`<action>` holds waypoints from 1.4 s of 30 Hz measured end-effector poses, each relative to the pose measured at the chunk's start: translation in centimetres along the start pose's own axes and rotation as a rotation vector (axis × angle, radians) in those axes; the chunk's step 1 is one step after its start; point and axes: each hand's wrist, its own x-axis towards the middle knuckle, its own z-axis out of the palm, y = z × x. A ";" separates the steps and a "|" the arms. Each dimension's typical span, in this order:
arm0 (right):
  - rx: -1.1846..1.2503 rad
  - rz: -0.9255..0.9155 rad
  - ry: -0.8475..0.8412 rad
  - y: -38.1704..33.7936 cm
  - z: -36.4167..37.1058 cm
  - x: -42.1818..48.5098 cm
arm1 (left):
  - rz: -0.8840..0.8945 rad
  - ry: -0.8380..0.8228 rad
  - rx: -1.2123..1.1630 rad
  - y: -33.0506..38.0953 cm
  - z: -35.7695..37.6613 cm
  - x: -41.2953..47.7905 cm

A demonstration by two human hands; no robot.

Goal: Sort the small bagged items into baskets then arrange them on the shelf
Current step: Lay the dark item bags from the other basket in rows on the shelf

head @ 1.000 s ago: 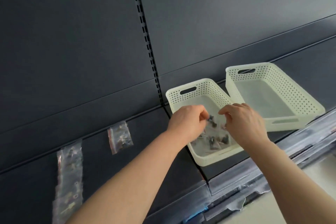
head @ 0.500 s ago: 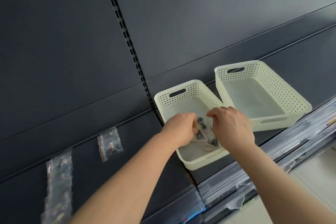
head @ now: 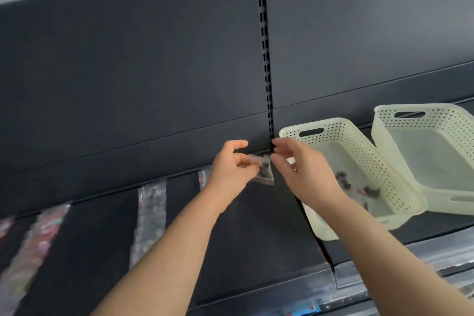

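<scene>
Small bag (head: 264, 172) of dark pieces hangs in the air over the shelf (head: 256, 238), near its back edge and just left of the baskets. Both hands hold it: the left hand (head: 232, 167) pinches its left side with curled fingers, and the right hand (head: 305, 174) pinches its upper right corner between thumb and finger.

Two pale perforated baskets stand at the right end of the shelf, touching each other. The left basket (head: 359, 151) holds several blurred bags of dark pieces, too smeared to count; the right basket (head: 436, 120) shows only its bare floor.

Four more clear bag strips (head: 152, 213) lie along the shelf's left part, reaching from the back edge toward the front; one is half hidden behind the left hand.
</scene>
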 end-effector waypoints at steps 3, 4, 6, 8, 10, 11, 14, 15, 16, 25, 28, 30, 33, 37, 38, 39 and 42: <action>0.031 0.006 -0.195 -1.6 2.8 -0.1 | -0.027 -0.005 0.036 -1.8 -2.4 -1.1; 0.026 0.025 -0.204 -1.7 3.7 -0.2 | -0.036 0.011 0.036 -2.3 -2.9 -1.4; 0.104 0.108 -0.190 -1.9 5.3 -0.4 | -0.076 0.069 0.020 -3.3 -4.0 -2.0; 0.321 0.252 -0.199 -2.0 6.7 -0.7 | -0.165 0.097 0.016 -4.1 -4.9 -2.5; 0.543 0.375 -0.238 -2.3 7.7 -1.0 | -0.276 0.052 -0.020 -4.8 -5.6 -2.9; 0.607 0.409 -0.255 -2.4 8.0 -1.1 | -0.313 0.029 -0.060 -5.1 -5.9 -3.1; 0.749 0.505 -0.263 -2.6 8.7 -1.4 | -0.341 0.078 -0.238 -5.9 -6.4 -3.4; 0.796 0.538 -0.259 -2.6 8.8 -1.5 | -0.349 0.119 -0.298 -6.1 -6.5 -3.4; 0.827 0.566 -0.262 -2.6 8.9 -1.6 | -0.356 0.157 -0.343 -6.2 -6.6 -3.4; 0.720 0.593 -0.401 -2.0 9.0 -2.0 | -0.336 0.199 -0.272 -6.7 -6.2 -2.6; 0.684 0.572 -0.371 -2.3 9.2 -2.0 | -0.355 0.135 -0.251 -7.4 -6.0 -2.8; 0.644 0.587 -0.307 -2.1 9.6 -2.1 | -0.381 0.131 -0.242 -8.0 -6.1 -3.0; 0.633 0.635 -0.343 -1.5 10.0 -2.5 | -0.407 0.114 -0.192 -9.2 -6.3 -3.1; 0.550 0.647 -0.325 -1.1 11.2 -2.1 | -0.395 0.193 -0.113 -10.2 -6.3 -2.3; 0.503 0.629 -0.292 -1.1 11.7 -1.8 | -0.390 0.225 -0.096 -10.4 -6.2 -2.1; 0.436 0.598 -0.259 -1.2 12.0 -1.4 | -0.383 0.269 -0.064 -10.7 -6.1 -1.7; 0.224 0.485 -0.192 -1.3 13.0 -0.5 | -0.374 0.385 0.020 -11.4 -6.0 -0.9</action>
